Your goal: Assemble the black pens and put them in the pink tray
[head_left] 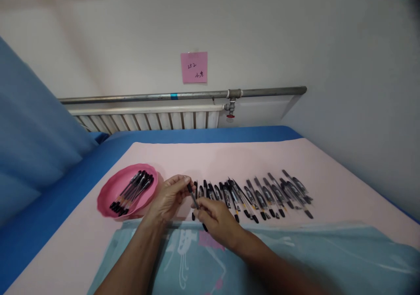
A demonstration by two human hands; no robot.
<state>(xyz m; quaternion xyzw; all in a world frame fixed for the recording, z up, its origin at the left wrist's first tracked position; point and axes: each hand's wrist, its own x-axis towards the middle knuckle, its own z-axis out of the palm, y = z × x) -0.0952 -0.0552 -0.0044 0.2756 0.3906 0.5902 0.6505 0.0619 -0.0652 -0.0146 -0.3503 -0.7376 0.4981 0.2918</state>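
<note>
Between my two hands a black pen (193, 197) is held at a slant. The fingers of my left hand (172, 194) pinch its upper end, near the black cap. My right hand (215, 218) is closed around its lower part, and the black tip end sticks out below the fingers. Just right of my hands lies a long row of pens and loose black caps (259, 199) on the pink cloth. Left of my left hand stands a pink dish (106, 190) with a bundle of capped black pens (136, 190) lying in it.
The pink cloth (173, 155) lies over a blue surface (203, 135). A light blue printed sheet (295, 251) covers the near edge, under my forearms. A radiator (157, 120), a metal pipe (138, 98) and a pink note (194, 67) are at the back wall. A blue curtain (29, 133) hangs left.
</note>
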